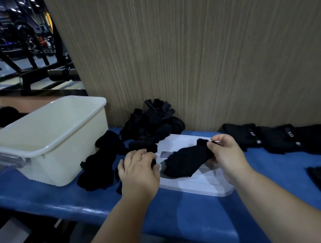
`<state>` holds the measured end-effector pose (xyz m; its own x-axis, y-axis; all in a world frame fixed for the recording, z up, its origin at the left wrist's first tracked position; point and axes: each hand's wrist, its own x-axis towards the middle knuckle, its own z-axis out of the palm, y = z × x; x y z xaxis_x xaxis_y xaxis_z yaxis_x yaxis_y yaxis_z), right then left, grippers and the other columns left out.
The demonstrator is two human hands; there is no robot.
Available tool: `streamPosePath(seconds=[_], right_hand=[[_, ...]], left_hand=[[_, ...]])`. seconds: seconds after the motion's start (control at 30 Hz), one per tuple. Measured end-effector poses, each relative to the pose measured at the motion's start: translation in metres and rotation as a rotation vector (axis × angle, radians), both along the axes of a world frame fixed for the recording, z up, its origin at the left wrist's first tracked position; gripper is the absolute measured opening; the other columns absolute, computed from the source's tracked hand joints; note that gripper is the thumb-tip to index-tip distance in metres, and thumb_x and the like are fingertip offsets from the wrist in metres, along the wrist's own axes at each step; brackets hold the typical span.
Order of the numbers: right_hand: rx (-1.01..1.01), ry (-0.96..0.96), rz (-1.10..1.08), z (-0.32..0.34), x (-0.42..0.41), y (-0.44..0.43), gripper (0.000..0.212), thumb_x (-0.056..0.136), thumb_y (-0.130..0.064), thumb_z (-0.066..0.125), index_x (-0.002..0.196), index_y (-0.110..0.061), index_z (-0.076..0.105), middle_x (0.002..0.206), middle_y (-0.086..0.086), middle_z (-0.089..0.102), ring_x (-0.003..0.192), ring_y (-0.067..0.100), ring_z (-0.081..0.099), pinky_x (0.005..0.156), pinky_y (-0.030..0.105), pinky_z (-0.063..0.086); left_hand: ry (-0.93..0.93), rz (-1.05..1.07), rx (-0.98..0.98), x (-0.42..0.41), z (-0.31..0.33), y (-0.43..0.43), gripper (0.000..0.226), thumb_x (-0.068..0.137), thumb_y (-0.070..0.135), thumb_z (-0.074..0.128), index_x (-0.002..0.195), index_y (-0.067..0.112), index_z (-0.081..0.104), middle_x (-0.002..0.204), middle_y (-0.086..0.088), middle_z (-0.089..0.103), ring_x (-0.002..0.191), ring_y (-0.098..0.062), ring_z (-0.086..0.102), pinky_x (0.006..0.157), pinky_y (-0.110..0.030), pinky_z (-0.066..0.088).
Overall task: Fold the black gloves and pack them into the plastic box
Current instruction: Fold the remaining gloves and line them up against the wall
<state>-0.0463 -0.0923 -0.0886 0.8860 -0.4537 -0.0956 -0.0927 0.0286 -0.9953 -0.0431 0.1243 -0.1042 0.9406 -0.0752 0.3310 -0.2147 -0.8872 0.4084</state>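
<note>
My right hand (227, 153) pinches a glove (189, 162) by its cuff, flat on the lid (204, 185) for folding; my left hand (139, 169) grips a second glove (152, 161)

Place: a gym, seen from beside a padded bench.
Machines: black steel machine frames (27, 63) crowd the upper left, under blue lights.
Pads: black foam rollers (62, 72) stick out from those frames.
Bench: a blue vinyl bench (187, 219) carries everything, its far edge against a wood-grain panel (208, 55).
Gear: black gloves (290, 135) with lettered wrist bands lie in a row along the bench's far right edge.
</note>
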Motion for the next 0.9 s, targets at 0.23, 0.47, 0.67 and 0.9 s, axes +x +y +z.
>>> streamPosePath(seconds=[0.23, 0.47, 0.67, 0.9], right_hand=[[0.068, -0.004, -0.057, 0.006, -0.056, -0.058, 0.036, 0.089, 0.006, 0.055, 0.120, -0.013, 0.053, 0.105, 0.014, 0.061, 0.083, 0.024, 0.063, 0.069, 0.031, 0.052], [0.055, 0.084, -0.022, 0.007, -0.111, -0.102, 0.050, 0.088, 0.002, 0.062, 0.132, -0.017, 0.050, 0.119, 0.008, 0.057, 0.108, 0.022, 0.061, 0.086, 0.031, 0.050], [-0.006, 0.110, 0.018, 0.001, -0.138, -0.111, 0.034, 0.080, 0.007, 0.067, 0.108, -0.014, 0.066, 0.097, 0.002, 0.074, 0.096, 0.019, 0.069, 0.086, 0.032, 0.055], [0.066, 0.111, 0.158, -0.005, -0.160, -0.124, 0.027, 0.082, 0.004, 0.067, 0.106, -0.008, 0.062, 0.100, 0.005, 0.067, 0.083, 0.011, 0.065, 0.071, 0.023, 0.053]], left_hand=[[0.004, -0.261, -0.115, -0.031, 0.023, -0.058, 0.019, 0.095, 0.039, 0.048, 0.108, 0.033, 0.061, 0.101, 0.017, 0.062, 0.107, -0.006, 0.045, 0.088, -0.021, 0.033], [0.318, -0.484, -0.113, -0.062, 0.014, -0.119, 0.025, 0.095, 0.046, 0.048, 0.113, 0.030, 0.056, 0.078, 0.012, 0.058, 0.072, -0.002, 0.051, 0.063, -0.016, 0.039], [0.357, -0.517, -0.101, -0.074, 0.011, -0.154, 0.037, 0.095, 0.053, 0.045, 0.127, 0.036, 0.050, 0.092, 0.018, 0.055, 0.087, -0.003, 0.051, 0.069, -0.016, 0.036], [0.521, -0.556, -0.236, -0.085, 0.005, -0.190, 0.042, 0.092, 0.059, 0.043, 0.128, 0.039, 0.047, 0.110, 0.015, 0.057, 0.104, -0.006, 0.054, 0.084, -0.023, 0.041]])
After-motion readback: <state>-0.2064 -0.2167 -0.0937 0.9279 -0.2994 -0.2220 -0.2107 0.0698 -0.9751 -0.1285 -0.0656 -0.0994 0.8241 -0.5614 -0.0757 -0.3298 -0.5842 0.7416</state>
